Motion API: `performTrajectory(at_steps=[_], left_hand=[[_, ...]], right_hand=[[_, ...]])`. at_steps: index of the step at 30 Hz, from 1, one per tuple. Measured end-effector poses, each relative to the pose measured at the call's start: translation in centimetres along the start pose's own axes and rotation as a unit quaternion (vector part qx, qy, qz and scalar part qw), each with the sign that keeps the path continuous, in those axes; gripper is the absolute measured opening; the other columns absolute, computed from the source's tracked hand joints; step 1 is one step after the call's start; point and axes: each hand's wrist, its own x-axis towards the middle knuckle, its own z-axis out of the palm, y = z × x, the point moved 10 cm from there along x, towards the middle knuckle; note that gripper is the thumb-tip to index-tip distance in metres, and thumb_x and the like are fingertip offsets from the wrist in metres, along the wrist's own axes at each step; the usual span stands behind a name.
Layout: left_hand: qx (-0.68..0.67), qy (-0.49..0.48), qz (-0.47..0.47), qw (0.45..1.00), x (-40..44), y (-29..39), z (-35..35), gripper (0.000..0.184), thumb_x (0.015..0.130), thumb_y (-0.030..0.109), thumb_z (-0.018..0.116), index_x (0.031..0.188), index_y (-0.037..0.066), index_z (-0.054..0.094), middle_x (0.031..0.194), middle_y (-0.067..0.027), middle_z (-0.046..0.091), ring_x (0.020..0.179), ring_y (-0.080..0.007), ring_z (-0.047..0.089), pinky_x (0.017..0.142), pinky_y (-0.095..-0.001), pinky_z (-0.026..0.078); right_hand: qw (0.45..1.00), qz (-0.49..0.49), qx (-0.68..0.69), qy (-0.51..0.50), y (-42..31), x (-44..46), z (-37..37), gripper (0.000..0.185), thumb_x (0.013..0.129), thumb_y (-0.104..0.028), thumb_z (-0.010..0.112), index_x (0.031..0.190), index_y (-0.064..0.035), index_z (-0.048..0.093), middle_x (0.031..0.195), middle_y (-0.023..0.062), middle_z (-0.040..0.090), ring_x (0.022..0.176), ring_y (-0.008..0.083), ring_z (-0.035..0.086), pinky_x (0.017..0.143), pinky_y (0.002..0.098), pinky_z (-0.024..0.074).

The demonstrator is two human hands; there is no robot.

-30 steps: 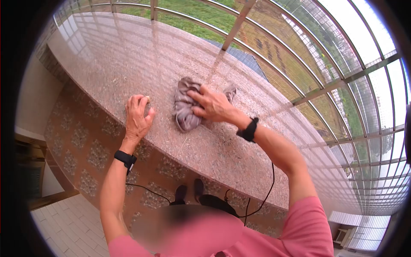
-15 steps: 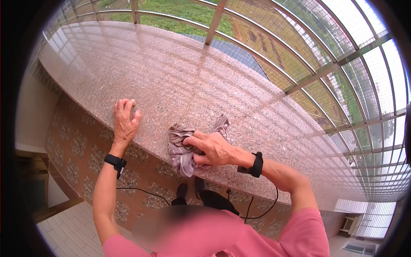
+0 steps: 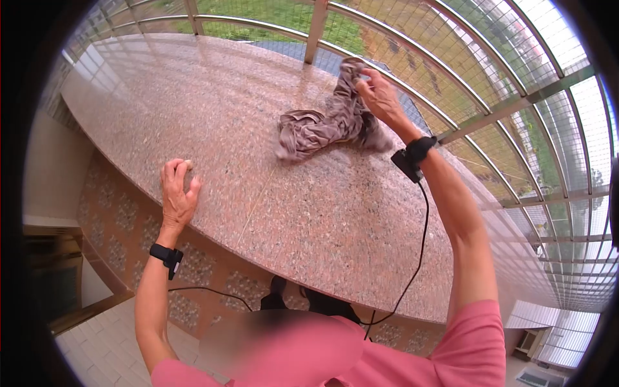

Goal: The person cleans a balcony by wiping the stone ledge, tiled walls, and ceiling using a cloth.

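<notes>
A crumpled grey-mauve cloth (image 3: 322, 129) hangs from my right hand (image 3: 379, 95), its upper end pinched between thumb and fingers near the metal railing. The cloth's lower folds spread over or just above the speckled pink stone surface (image 3: 258, 193); exact contact is hard to tell. My left hand (image 3: 178, 197) rests at the near left edge of the stone, fingers bent and apart, holding nothing. Both wrists wear black bands with small devices.
Metal railings (image 3: 316, 32) curve along the far and right sides, with grass beyond. A black cable (image 3: 422, 248) runs down from my right wrist across the stone. Below the near edge are a patterned floor (image 3: 129, 222) and my feet.
My right hand has moved from the near edge up and away toward the railing, lifting the cloth, which was bunched under it. My left hand has shifted slightly left in view.
</notes>
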Motion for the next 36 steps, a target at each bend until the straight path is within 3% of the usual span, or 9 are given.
performTrajectory(at_steps=[1, 2, 4, 7, 14, 22, 28, 32, 36], left_hand=[[0.003, -0.002, -0.001, 1.000, 0.0, -0.1, 0.1, 0.032, 0.081, 0.009, 0.060, 0.111, 0.002, 0.054, 0.114, -0.0146, 0.050, 0.108, -0.0330, 0.050, 0.098, -0.0440, 0.039], [0.002, -0.004, -0.002, 1.000, 0.0, -0.2, 0.1, 0.032, 0.081, 0.009, 0.060, 0.111, 0.002, 0.054, 0.114, -0.0148, 0.049, 0.109, -0.0330, 0.049, 0.098, -0.0443, 0.039], [0.000, -0.010, -0.006, 1.000, 0.0, -0.1, 0.3, 0.032, 0.081, 0.009, 0.060, 0.112, 0.002, 0.054, 0.114, -0.0149, 0.049, 0.109, -0.0331, 0.049, 0.099, -0.0445, 0.039], [0.006, -0.003, -0.002, 1.000, 0.1, 0.3, -0.2, 0.032, 0.081, 0.009, 0.060, 0.112, 0.002, 0.054, 0.114, -0.0149, 0.049, 0.109, -0.0330, 0.049, 0.099, -0.0447, 0.038], [0.003, 0.000, 0.003, 1.000, -0.1, -0.5, 0.3, 0.036, 0.080, 0.013, 0.062, 0.114, 0.004, 0.054, 0.115, -0.0149, 0.050, 0.109, -0.0348, 0.048, 0.097, -0.0469, 0.038], [-0.005, 0.014, 0.019, 1.000, -0.3, -0.6, 0.5, 0.035, 0.081, 0.017, 0.063, 0.113, 0.006, 0.055, 0.115, -0.0153, 0.049, 0.112, -0.0359, 0.046, 0.099, -0.0487, 0.035], [-0.011, 0.040, 0.028, 0.999, -0.5, -0.9, 0.9, 0.038, 0.080, 0.018, 0.064, 0.115, 0.006, 0.054, 0.114, -0.0155, 0.048, 0.115, -0.0366, 0.044, 0.098, -0.0510, 0.035], [-0.007, 0.051, 0.034, 0.998, -0.6, -0.7, 1.0, 0.036, 0.081, 0.020, 0.062, 0.114, 0.007, 0.054, 0.113, -0.0155, 0.047, 0.113, -0.0368, 0.044, 0.096, -0.0514, 0.035], [-0.007, 0.056, 0.032, 0.998, -0.7, -1.0, 1.4, 0.032, 0.083, 0.020, 0.059, 0.112, 0.007, 0.054, 0.112, -0.0160, 0.047, 0.113, -0.0365, 0.044, 0.095, -0.0516, 0.035]], right_hand=[[0.999, -0.020, 0.038, -0.029, -0.3, 0.2, 1.2, 0.047, 0.093, -0.032, 0.057, 0.128, -0.0012, 0.054, 0.091, 0.0179, 0.070, 0.078, 0.0237, 0.067, 0.069, 0.0349, 0.0525], [0.980, 0.064, -0.001, -0.189, 1.7, -0.8, 4.6, 0.063, 0.095, -0.044, 0.052, 0.142, -0.0043, 0.041, 0.124, 0.0237, 0.060, 0.113, 0.0322, 0.060, 0.091, 0.0448, 0.0478], [0.962, -0.080, -0.241, -0.102, 0.2, -2.1, 6.6, 0.069, 0.094, -0.054, 0.047, 0.143, -0.0056, 0.041, 0.140, 0.0226, 0.048, 0.134, 0.0348, 0.042, 0.105, 0.0542, 0.0338], [0.970, -0.069, -0.194, -0.128, 0.6, -3.0, 8.2, 0.077, 0.093, -0.063, 0.043, 0.144, -0.0045, 0.040, 0.150, 0.0207, 0.035, 0.143, 0.0353, 0.027, 0.110, 0.0571, 0.0211], [0.964, -0.122, -0.195, -0.138, -2.3, -6.7, 9.9, 0.076, 0.096, -0.060, 0.041, 0.143, -0.0010, 0.040, 0.149, 0.0215, 0.036, 0.142, 0.0367, 0.029, 0.112, 0.0550, 0.0216], [0.972, -0.113, -0.153, -0.139, -9.0, -13.8, 12.0, 0.090, 0.088, -0.069, 0.048, 0.146, -0.0009, 0.036, 0.151, 0.0249, 0.033, 0.143, 0.0390, 0.026, 0.114, 0.0565, 0.0157], [0.979, -0.100, -0.134, -0.119, -14.1, -17.7, 13.5, 0.082, 0.082, -0.059, 0.058, 0.148, -0.0160, 0.036, 0.147, 0.0267, 0.034, 0.140, 0.0439, 0.028, 0.110, 0.0612, 0.0175], [0.981, -0.069, -0.133, -0.123, -16.6, -19.8, 15.5, 0.071, 0.078, -0.048, 0.059, 0.143, -0.0220, 0.044, 0.145, 0.0316, 0.036, 0.138, 0.0463, 0.029, 0.109, 0.0621, 0.0183], [0.987, -0.016, -0.142, -0.074, -19.3, -21.7, 17.3, 0.070, 0.074, -0.051, 0.063, 0.133, -0.0141, 0.056, 0.142, 0.0337, 0.039, 0.137, 0.0469, 0.031, 0.108, 0.0615, 0.0194]])
